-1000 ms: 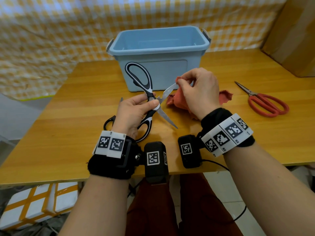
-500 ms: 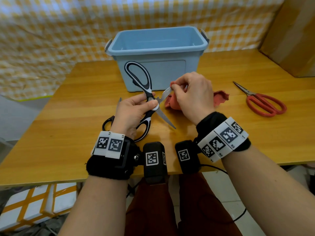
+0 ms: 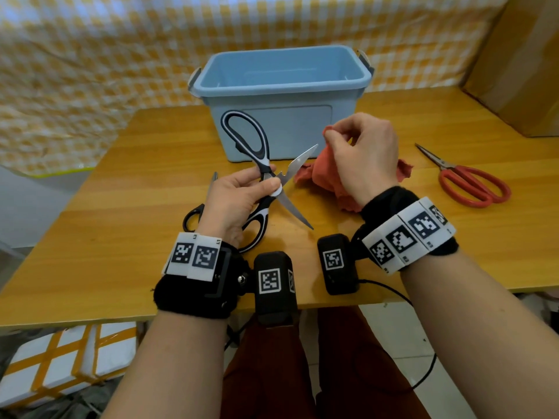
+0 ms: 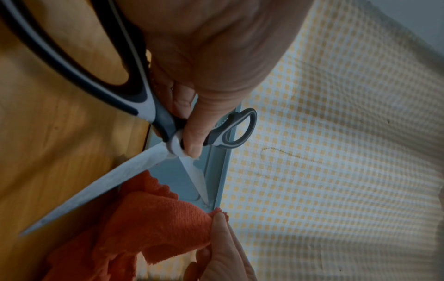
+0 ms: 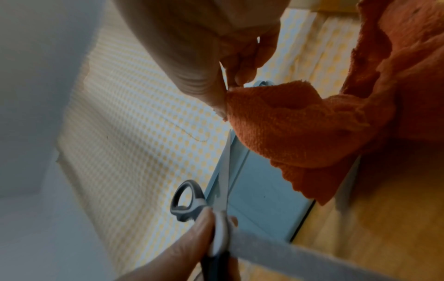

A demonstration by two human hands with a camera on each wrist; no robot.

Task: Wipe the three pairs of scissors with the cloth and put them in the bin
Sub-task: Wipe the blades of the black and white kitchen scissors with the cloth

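While left hand [image 3: 239, 196] grips one of three scissors [image 3: 260, 173], right hand [image 3: 363, 155] pinches one cloth [image 3: 325, 173].

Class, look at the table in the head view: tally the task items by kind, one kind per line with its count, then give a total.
Scissors: 3, namely the black-and-white pair gripped by the left hand, the red pair, and a black pair partly hidden behind that hand
Cloth: 1, pinched by the right hand
Bin: 1
Total: 5
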